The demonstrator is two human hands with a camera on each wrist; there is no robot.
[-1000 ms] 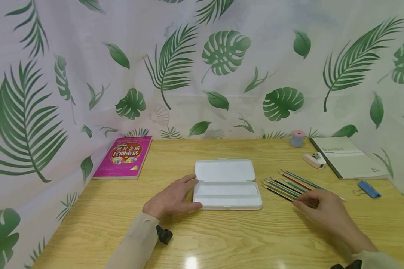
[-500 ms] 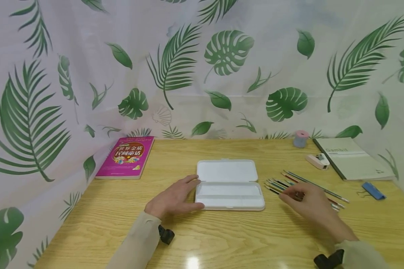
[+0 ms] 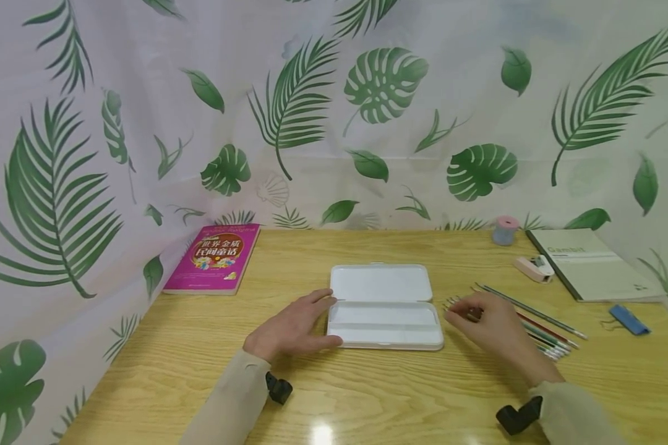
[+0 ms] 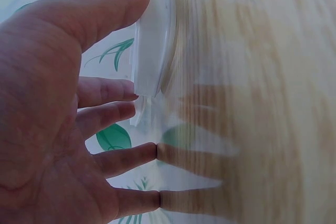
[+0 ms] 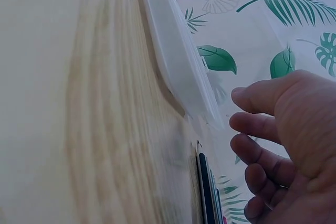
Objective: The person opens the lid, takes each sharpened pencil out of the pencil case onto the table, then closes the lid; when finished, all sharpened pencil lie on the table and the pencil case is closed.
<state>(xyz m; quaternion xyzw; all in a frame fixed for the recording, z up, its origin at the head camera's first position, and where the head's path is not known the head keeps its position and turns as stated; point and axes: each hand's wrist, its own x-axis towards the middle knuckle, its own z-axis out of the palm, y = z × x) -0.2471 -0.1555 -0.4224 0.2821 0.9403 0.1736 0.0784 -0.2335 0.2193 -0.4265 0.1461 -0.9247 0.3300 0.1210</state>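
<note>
A white pencil case (image 3: 386,335) lies with its lid folded back, its two long compartments bare. My left hand (image 3: 292,326) rests at its left end. In the left wrist view the thumb touches the case's front wall, and straight fingers reach past the corner. Several pencils (image 3: 547,332) lie slantwise right of the case, tips toward it. My right hand (image 3: 492,327) is above them near their tips, covering their middles. In the right wrist view the right hand's relaxed fingers (image 5: 262,156) hold nothing and stand apart from the pencils (image 5: 206,187) and the case (image 5: 176,51).
A pink book (image 3: 211,259) lies at the back left. At the back right are a grey notebook (image 3: 598,262), a pink-and-white stapler (image 3: 534,270) and a small pink-lidded container (image 3: 505,230). A blue binder clip (image 3: 629,319) lies at the far right. A leaf-print curtain hangs behind.
My right hand has moved left over the pencils, from their rear parts to their tips, uncovering their back ends. My left hand stays at the case. The view has turned slightly right.
</note>
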